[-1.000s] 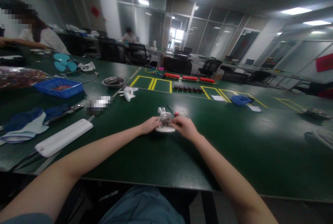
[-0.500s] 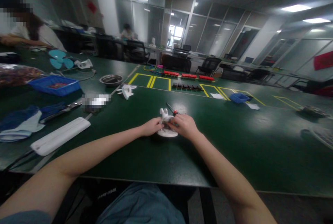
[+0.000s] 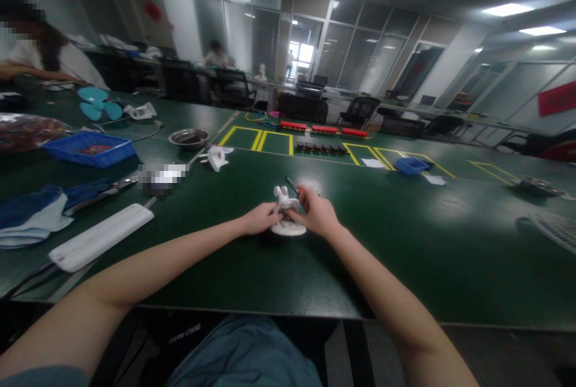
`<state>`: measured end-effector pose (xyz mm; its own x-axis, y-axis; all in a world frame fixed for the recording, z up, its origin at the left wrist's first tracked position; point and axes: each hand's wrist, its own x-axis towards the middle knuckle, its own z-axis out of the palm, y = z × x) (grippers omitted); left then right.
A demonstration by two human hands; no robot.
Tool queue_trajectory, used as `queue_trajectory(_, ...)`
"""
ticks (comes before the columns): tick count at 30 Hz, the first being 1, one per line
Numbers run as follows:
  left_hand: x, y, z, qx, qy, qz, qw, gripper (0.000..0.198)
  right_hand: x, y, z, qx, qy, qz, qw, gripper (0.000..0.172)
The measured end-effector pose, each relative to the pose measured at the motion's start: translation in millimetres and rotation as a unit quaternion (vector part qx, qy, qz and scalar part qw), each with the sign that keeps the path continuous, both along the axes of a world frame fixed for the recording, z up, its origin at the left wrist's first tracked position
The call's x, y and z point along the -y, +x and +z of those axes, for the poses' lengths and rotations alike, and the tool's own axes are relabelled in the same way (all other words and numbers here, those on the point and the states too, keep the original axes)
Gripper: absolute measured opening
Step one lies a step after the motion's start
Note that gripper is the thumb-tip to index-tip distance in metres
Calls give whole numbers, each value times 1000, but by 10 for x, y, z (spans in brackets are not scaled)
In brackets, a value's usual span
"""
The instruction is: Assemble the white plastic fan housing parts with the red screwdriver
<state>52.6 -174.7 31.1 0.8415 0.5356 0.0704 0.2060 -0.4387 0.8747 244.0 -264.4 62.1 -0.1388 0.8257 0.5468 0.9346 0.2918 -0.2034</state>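
A white plastic fan base (image 3: 288, 228) with a round foot and two upright lugs stands on the green table in front of me. My left hand (image 3: 261, 219) grips its left side with fingers and thumb. On the right, my right hand (image 3: 317, 213) holds the same part, its thumb reaching into the middle; the fingertips' exact contact is hidden. Just beyond the right hand lies a screwdriver (image 3: 291, 183) with a dark shaft and a red handle, which the raised fingers partly cover.
On the left are a white power strip (image 3: 102, 237), a blue tray (image 3: 90, 150), a steel bowl (image 3: 189, 138), a white bracket-like part (image 3: 218, 158) and turquoise fan blades (image 3: 99, 104). Red strips (image 3: 324, 129) and a blue basket (image 3: 411, 165) stand farther back. A person sits far left.
My right hand's fingers have lifted and moved slightly, now covering more of the screwdriver's red handle. The left hand keeps its grip. The whole view has shifted slightly.
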Motion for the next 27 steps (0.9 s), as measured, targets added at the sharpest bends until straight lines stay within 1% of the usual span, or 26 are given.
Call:
queue_trajectory(3,69,16,20,-5,35,54,998,25,-3,13,-23,13,1,37,999,26)
queue_trajectory(4,89,20,26,-4,50,72,996,23,-8,21,-43,20,3,45,999,22)
queue_trajectory(6,119,22,39,8,77,92,993,25,-21,43,-91,30,9,59,998,20)
queue_trajectory(9,133,16,54,36,100,118,987,35,-44,79,-153,48,25,71,996,19)
queue_trajectory(12,126,8,49,27,118,157,980,36,-63,109,-187,65,35,68,995,18)
queue_trajectory(14,124,0,38,27,134,166,977,35,-72,123,-200,68,46,59,995,18)
queue_trajectory(15,124,-6,33,33,145,165,975,37,-76,129,-206,68,52,55,995,18)
queue_trajectory(17,128,-21,30,37,177,154,971,49,-81,138,-220,66,57,55,995,18)
queue_trajectory(19,129,-40,36,24,223,127,966,62,-87,143,-237,65,53,57,995,18)
queue_trajectory(20,127,-50,40,12,247,107,963,65,-90,144,-247,65,49,57,995,18)
queue_trajectory(22,114,-67,49,-11,288,61,956,63,-98,141,-267,65,40,54,996,18)
queue_trajectory(24,95,-79,52,-24,307,32,951,57,-106,134,-282,63,33,56,996,18)
queue_trajectory(27,69,-85,43,-28,310,28,950,54,-104,120,-280,53,35,64,996,18)
